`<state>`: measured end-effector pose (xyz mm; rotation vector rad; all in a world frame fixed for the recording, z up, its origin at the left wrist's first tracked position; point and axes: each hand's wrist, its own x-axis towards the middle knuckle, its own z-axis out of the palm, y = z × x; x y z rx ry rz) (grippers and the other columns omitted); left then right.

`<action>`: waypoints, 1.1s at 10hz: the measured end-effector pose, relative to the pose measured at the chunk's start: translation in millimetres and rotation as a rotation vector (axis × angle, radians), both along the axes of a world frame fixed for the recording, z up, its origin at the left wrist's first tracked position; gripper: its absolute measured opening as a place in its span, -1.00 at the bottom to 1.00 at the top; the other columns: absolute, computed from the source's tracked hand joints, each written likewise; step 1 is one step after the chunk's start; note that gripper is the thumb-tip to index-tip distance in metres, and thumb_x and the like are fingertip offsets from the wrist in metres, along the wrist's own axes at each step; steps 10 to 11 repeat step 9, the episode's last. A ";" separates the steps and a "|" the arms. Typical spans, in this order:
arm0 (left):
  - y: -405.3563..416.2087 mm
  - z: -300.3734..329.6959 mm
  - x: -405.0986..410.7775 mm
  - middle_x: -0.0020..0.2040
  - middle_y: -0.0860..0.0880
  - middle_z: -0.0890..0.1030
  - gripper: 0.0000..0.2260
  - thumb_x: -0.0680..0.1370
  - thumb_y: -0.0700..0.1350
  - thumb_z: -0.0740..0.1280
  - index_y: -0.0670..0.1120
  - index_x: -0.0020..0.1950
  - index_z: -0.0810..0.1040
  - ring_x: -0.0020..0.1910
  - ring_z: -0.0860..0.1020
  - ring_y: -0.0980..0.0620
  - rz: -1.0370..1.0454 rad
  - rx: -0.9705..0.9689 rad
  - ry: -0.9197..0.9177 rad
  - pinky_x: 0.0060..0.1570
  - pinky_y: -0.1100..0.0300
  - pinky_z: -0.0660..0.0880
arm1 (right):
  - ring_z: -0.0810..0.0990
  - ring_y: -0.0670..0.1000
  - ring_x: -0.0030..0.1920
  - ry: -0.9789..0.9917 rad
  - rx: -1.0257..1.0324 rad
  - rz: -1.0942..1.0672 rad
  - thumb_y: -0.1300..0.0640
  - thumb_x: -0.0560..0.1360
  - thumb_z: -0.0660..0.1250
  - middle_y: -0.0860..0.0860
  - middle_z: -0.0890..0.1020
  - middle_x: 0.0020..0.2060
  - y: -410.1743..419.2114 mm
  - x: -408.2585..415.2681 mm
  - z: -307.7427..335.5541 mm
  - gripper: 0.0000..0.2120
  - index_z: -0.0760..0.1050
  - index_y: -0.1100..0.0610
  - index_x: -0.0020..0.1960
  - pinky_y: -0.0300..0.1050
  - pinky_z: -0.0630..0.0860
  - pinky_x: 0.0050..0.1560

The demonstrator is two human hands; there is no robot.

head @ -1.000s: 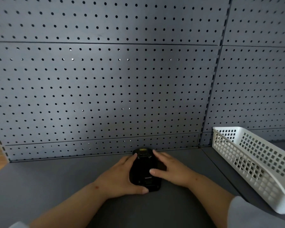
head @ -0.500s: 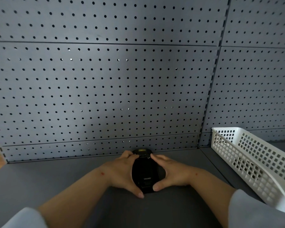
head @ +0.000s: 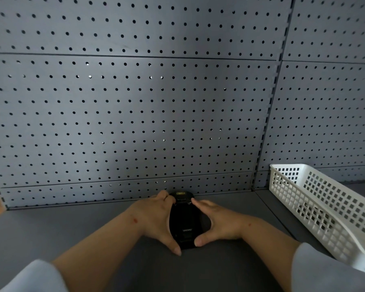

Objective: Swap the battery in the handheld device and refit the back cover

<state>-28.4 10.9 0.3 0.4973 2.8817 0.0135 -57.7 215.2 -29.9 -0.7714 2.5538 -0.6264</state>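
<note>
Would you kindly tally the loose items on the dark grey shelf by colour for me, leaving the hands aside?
Black: 1, the black handheld device lying back-up between both hands.
White: 1, the white perforated plastic basket at the right.
Total: 2

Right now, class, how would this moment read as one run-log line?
left hand: cupping handheld device | right hand: cupping it | device: back up on grey table | cover: on
</note>
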 end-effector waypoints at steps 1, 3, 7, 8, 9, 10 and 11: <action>2.1 3.3 -0.7 0.24 0.04 0.32 -0.02 0.07 0.37 0.46 -0.04 0.34 0.20 0.20 0.39 0.03 -0.016 -0.049 0.021 0.21 0.09 0.41 | -0.03 -0.05 0.51 0.001 -0.002 -0.002 -0.21 0.28 0.45 -0.10 -0.08 0.52 -0.2 0.1 -0.3 0.08 -0.22 -0.05 0.49 -0.06 0.03 0.52; 2.8 4.0 -1.1 0.21 0.03 0.33 -0.01 0.06 0.38 0.46 -0.06 0.33 0.22 0.17 0.40 0.03 -0.024 -0.077 0.031 0.19 0.07 0.43 | -0.04 -0.04 0.51 0.003 0.005 -0.002 -0.21 0.28 0.45 -0.10 -0.09 0.53 -0.5 -0.5 -0.9 0.07 -0.23 -0.06 0.49 -0.05 0.03 0.52; -4.1 -6.4 5.8 0.28 0.05 0.27 -0.03 0.13 0.30 0.50 -0.03 0.39 0.15 0.25 0.33 0.07 0.026 0.157 -0.026 0.27 0.16 0.36 | -0.04 -0.03 0.51 0.005 0.015 -0.018 -0.19 0.29 0.45 -0.08 -0.08 0.53 0.1 0.0 2.9 0.06 -0.22 -0.06 0.49 -0.04 0.04 0.52; -8.1 -12.1 6.4 0.31 0.05 0.22 -0.01 0.17 0.26 0.51 -0.02 0.43 0.09 0.30 0.28 0.07 0.044 0.249 -0.071 0.32 0.20 0.30 | -0.06 -0.02 0.52 -0.028 0.024 0.000 -0.20 0.30 0.44 -0.06 -0.10 0.53 -1.9 -0.1 -0.1 0.05 -0.23 -0.06 0.49 -0.05 0.01 0.52; -12.6 -9.4 11.8 0.37 0.03 0.18 0.03 0.16 0.35 0.42 -0.01 0.47 0.05 0.39 0.20 0.05 0.072 0.352 -0.156 0.39 0.22 0.17 | -0.03 -0.02 0.52 -0.049 -0.011 -0.056 -0.21 0.34 0.39 -0.04 -0.05 0.54 3.6 5.2 21.0 -0.01 -0.22 -0.10 0.49 -0.07 0.01 0.51; -12.6 -9.4 11.8 0.37 0.03 0.18 0.03 0.16 0.35 0.42 -0.01 0.47 0.05 0.39 0.20 0.05 0.072 0.352 -0.156 0.39 0.22 0.17 | -0.03 -0.02 0.52 -0.049 -0.011 -0.056 -0.21 0.34 0.39 -0.04 -0.05 0.54 3.6 5.2 21.0 -0.01 -0.22 -0.10 0.49 -0.07 0.01 0.51; -12.6 -9.4 11.8 0.37 0.03 0.18 0.03 0.16 0.35 0.42 -0.01 0.47 0.05 0.39 0.20 0.05 0.072 0.352 -0.156 0.39 0.22 0.17 | -0.03 -0.02 0.52 -0.049 -0.011 -0.056 -0.21 0.34 0.39 -0.04 -0.05 0.54 3.6 5.2 21.0 -0.01 -0.22 -0.10 0.49 -0.07 0.01 0.51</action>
